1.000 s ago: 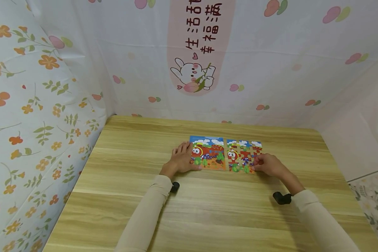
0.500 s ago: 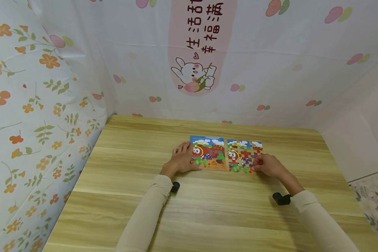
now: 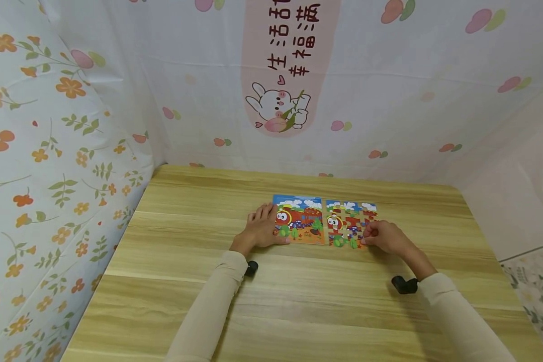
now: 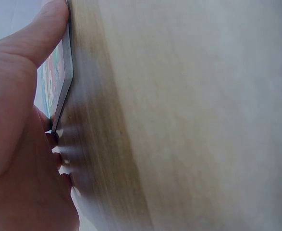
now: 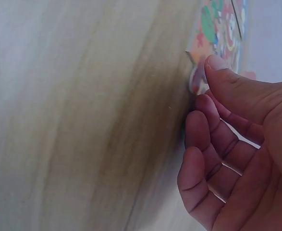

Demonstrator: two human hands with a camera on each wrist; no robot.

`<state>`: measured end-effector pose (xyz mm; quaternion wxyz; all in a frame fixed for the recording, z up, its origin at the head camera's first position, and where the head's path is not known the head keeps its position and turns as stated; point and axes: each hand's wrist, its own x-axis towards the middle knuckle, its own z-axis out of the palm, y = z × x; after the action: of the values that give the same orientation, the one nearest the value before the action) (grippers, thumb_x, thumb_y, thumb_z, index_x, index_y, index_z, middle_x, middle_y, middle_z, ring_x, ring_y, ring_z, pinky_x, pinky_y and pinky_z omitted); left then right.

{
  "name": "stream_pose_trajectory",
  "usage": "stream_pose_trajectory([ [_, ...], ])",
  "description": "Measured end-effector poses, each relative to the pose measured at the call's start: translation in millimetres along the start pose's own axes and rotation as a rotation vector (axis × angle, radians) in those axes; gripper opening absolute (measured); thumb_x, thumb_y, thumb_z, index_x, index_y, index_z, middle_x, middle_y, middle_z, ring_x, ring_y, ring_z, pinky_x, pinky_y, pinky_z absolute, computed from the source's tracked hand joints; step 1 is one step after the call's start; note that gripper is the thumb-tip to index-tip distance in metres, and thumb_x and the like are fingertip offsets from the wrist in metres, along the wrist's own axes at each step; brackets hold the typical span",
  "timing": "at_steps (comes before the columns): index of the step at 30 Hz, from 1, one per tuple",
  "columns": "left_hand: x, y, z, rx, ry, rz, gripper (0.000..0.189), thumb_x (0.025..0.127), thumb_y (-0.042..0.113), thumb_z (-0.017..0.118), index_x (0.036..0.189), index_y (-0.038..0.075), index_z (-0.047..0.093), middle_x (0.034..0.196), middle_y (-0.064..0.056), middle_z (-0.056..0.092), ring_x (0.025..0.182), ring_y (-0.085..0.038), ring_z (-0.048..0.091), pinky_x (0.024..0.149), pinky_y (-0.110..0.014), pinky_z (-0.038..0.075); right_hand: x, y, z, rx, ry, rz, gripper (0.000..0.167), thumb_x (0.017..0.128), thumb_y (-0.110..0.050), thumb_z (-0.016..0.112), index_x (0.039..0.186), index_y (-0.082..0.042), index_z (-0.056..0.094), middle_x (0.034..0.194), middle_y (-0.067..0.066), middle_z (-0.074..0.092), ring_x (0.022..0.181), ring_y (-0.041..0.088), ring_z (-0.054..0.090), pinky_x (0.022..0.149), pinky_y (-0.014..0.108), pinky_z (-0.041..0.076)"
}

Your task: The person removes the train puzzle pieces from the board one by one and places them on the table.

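Note:
My left hand [image 3: 261, 232] rests at the left edge of a picture board [image 3: 305, 218] showing a red cartoon train. In the left wrist view its thumb [image 4: 44, 31] lies over the board's edge and the other fingers extend alongside. Right of the board lies a partly spread jigsaw puzzle [image 3: 344, 221] with the same picture, gaps showing between its pieces. At the puzzle's lower right corner, my right hand [image 3: 386, 236] pinches a small puzzle piece [image 5: 196, 81] between thumb and fingers. Most of that piece is hidden by the fingertips.
Both things lie on a wood-grain table [image 3: 307, 301], towards its far edge. Behind it hangs a white patterned cloth [image 3: 199, 90], with a flowered cloth [image 3: 50, 166] on the left. A black wrist device [image 3: 404, 285] sits under the right wrist, another [image 3: 251, 269] by the left.
The right fingertips have shifted very slightly left at the puzzle's lower right corner. The left hand and the picture board have stayed in place.

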<state>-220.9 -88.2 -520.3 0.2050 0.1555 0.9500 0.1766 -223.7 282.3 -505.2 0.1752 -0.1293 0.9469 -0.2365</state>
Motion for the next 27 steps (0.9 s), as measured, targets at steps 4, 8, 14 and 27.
stream_pose_trajectory([
  [4,0.3,-0.5,1.0,-0.008,-0.003,-0.003,0.108,0.089,0.065,0.06,0.161,0.012,0.0,0.168,-0.01,0.0,0.154,-0.029,-0.001,0.119,-0.051,0.01,0.6,-3,-4,0.017,0.0,0.007,0.012,0.094,-0.015,0.068,0.086,-0.005,0.065,0.079,0.002,0.063,0.073,0.015,0.051,0.069,0.031,0.042],
  [8,1.1,-1.1,1.9,-0.013,0.0,-0.002,0.107,0.089,0.063,0.061,0.161,0.011,0.001,0.167,-0.011,0.0,0.154,-0.029,-0.001,0.12,-0.051,0.01,2.9,-7,-5,0.012,0.021,-0.014,0.014,0.094,-0.016,0.068,0.086,-0.005,0.065,0.077,0.002,0.059,0.071,0.016,0.049,0.067,0.03,0.04],
  [14,5.3,-3.2,4.8,-0.011,0.001,-0.001,0.108,0.089,0.065,0.06,0.161,0.012,0.0,0.168,-0.01,-0.001,0.154,-0.028,-0.002,0.119,-0.051,0.01,7.8,-22,-3,0.024,0.048,-0.034,0.017,0.093,-0.017,0.071,0.096,-0.001,0.066,0.087,0.007,0.063,0.078,0.02,0.053,0.071,0.034,0.045],
  [27,11.2,-6.9,9.2,-0.001,-0.007,-0.01,0.112,0.086,0.069,0.059,0.161,0.014,-0.003,0.168,-0.006,-0.002,0.154,-0.026,-0.003,0.119,-0.051,0.01,20.1,-61,15,0.042,0.031,-0.143,0.035,0.094,-0.01,0.067,0.125,0.006,0.063,0.105,0.015,0.067,0.083,0.021,0.06,0.07,0.036,0.051],
])
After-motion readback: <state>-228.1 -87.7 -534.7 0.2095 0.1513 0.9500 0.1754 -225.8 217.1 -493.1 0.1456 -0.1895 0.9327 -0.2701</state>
